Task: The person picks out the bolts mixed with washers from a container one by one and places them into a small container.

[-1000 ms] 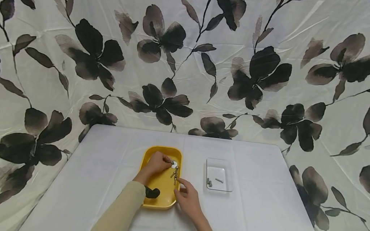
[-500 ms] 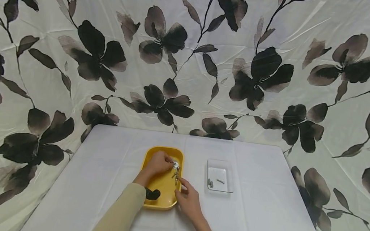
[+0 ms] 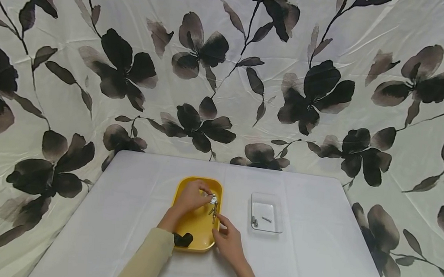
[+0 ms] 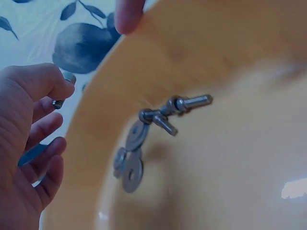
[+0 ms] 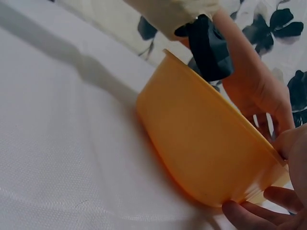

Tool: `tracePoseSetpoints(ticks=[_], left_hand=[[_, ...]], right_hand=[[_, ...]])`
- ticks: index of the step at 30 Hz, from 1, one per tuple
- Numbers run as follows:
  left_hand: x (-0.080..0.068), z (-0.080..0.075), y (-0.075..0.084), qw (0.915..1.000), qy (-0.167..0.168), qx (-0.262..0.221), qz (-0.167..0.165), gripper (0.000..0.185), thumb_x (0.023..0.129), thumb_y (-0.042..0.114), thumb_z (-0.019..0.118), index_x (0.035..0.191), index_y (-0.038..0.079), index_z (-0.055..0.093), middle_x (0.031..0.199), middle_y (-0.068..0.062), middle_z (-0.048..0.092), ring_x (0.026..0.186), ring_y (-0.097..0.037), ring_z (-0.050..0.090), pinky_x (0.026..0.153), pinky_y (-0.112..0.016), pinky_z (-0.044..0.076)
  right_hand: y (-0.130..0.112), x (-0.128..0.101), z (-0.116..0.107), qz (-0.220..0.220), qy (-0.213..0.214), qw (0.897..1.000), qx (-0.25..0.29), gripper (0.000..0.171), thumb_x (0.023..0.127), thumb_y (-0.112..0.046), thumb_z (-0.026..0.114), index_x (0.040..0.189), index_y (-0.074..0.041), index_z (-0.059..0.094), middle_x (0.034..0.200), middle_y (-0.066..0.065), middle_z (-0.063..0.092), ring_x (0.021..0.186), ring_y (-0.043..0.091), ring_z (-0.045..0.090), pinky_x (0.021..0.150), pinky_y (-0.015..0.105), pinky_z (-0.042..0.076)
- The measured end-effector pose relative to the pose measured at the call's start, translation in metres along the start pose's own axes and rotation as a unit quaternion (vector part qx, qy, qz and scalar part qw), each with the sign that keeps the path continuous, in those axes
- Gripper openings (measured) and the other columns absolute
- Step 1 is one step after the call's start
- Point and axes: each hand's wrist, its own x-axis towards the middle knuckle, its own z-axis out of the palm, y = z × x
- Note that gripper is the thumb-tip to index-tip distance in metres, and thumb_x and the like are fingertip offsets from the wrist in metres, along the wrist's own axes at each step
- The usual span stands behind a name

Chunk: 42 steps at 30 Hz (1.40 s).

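**Hands at the yellow tray**

Near the worktop's middle, the left hand (image 3: 190, 197) pinches a small bolt (image 4: 64, 91) above the yellow tray (image 3: 194, 236), lifted clear of loose bolts and washers (image 4: 144, 139). Steadying the tray's right rim, the right hand (image 3: 229, 239) curls against it. Beside sits a clear dish (image 3: 267, 214).

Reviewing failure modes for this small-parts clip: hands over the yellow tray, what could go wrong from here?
1. The left hand pinches a small metal piece by the fingertips only; it could slip and fall.
2. Bolts and washers lie bunched against the wall of the yellow tray; a pick may drag neighbours along.
3. The right hand grips the tray's rim; a tilt could slide the loose parts.
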Motion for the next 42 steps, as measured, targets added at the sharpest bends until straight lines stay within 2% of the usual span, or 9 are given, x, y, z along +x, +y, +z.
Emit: tracePoseSetpoints(ticks=[2, 9, 12, 19, 27, 31, 35, 42], left_hand=[[-0.002, -0.001, 0.005, 0.9999, 0.004, -0.005, 0.009, 0.003, 0.077, 0.018, 0.077, 0.077, 0.018, 0.074, 0.095, 0.003, 0.062, 0.096, -0.024, 0.059, 0.087, -0.039, 0.048], [-0.006, 0.000, 0.017, 0.9989, 0.017, -0.019, 0.040, 0.005, 0.076, 0.018, 0.078, 0.075, 0.020, 0.074, 0.098, 0.004, 0.063, 0.095, -0.019, 0.058, 0.081, -0.039, 0.050], [-0.008, -0.001, 0.021, 0.9983, 0.023, -0.014, 0.052, 0.006, 0.076, 0.019, 0.079, 0.074, 0.021, 0.073, 0.097, 0.005, 0.063, 0.095, -0.019, 0.059, 0.083, -0.040, 0.050], [-0.015, -0.002, 0.030, 0.9980, 0.011, -0.006, 0.062, 0.007, 0.075, 0.020, 0.079, 0.073, 0.021, 0.072, 0.097, 0.007, 0.062, 0.094, -0.018, 0.059, 0.083, -0.040, 0.050], [-0.033, 0.007, 0.039, 0.9955, 0.005, -0.043, 0.085, 0.009, 0.077, 0.015, 0.079, 0.075, 0.021, 0.073, 0.097, 0.006, 0.062, 0.095, -0.017, 0.058, 0.079, -0.041, 0.051], [-0.039, 0.008, 0.046, 0.9935, 0.017, -0.047, 0.102, 0.008, 0.076, 0.014, 0.078, 0.074, 0.020, 0.072, 0.096, 0.005, 0.063, 0.093, -0.015, 0.058, 0.077, -0.041, 0.051], [-0.038, 0.003, 0.058, 0.9903, 0.027, -0.034, 0.132, 0.007, 0.077, 0.016, 0.077, 0.075, 0.021, 0.072, 0.097, 0.008, 0.062, 0.093, -0.013, 0.058, 0.078, -0.039, 0.051], [-0.028, -0.005, 0.087, 0.9892, 0.014, -0.020, 0.144, 0.006, 0.078, 0.018, 0.077, 0.077, 0.021, 0.072, 0.101, 0.009, 0.061, 0.098, -0.013, 0.057, 0.082, -0.037, 0.052]], right_hand=[[0.008, 0.002, 0.001, -0.005, 0.006, 1.000, -0.001, 0.047, 0.095, -0.012, 0.062, 0.140, -0.010, 0.051, 0.138, 0.020, 0.049, 0.105, 0.031, 0.062, 0.070, 0.027, 0.054], [0.010, 0.003, -0.001, -0.012, 0.010, 1.000, -0.006, 0.046, 0.093, -0.015, 0.064, 0.138, -0.010, 0.053, 0.136, 0.019, 0.052, 0.103, 0.029, 0.063, 0.073, 0.026, 0.054], [0.011, 0.003, -0.002, -0.018, 0.010, 1.000, -0.012, 0.046, 0.093, -0.014, 0.063, 0.138, -0.009, 0.053, 0.134, 0.020, 0.053, 0.102, 0.030, 0.064, 0.073, 0.027, 0.054], [0.011, 0.001, -0.003, -0.015, 0.001, 1.000, -0.023, 0.046, 0.093, -0.016, 0.063, 0.138, -0.010, 0.053, 0.135, 0.019, 0.052, 0.101, 0.029, 0.064, 0.071, 0.027, 0.054], [0.012, -0.003, -0.006, -0.023, -0.009, 0.999, -0.040, 0.045, 0.093, -0.014, 0.064, 0.136, -0.007, 0.054, 0.134, 0.019, 0.054, 0.100, 0.029, 0.066, 0.073, 0.027, 0.054], [0.008, -0.004, -0.011, -0.049, -0.011, 0.998, -0.035, 0.041, 0.092, -0.011, 0.064, 0.133, -0.008, 0.057, 0.132, 0.016, 0.056, 0.099, 0.028, 0.066, 0.073, 0.027, 0.054], [-0.001, 0.000, -0.023, -0.077, -0.001, 0.996, -0.055, 0.037, 0.093, -0.009, 0.062, 0.130, -0.009, 0.058, 0.130, 0.013, 0.058, 0.098, 0.028, 0.067, 0.074, 0.028, 0.055], [-0.015, 0.008, -0.050, -0.095, 0.011, 0.990, -0.106, 0.034, 0.094, -0.011, 0.061, 0.128, -0.009, 0.059, 0.127, 0.010, 0.060, 0.100, 0.028, 0.066, 0.074, 0.029, 0.055]])
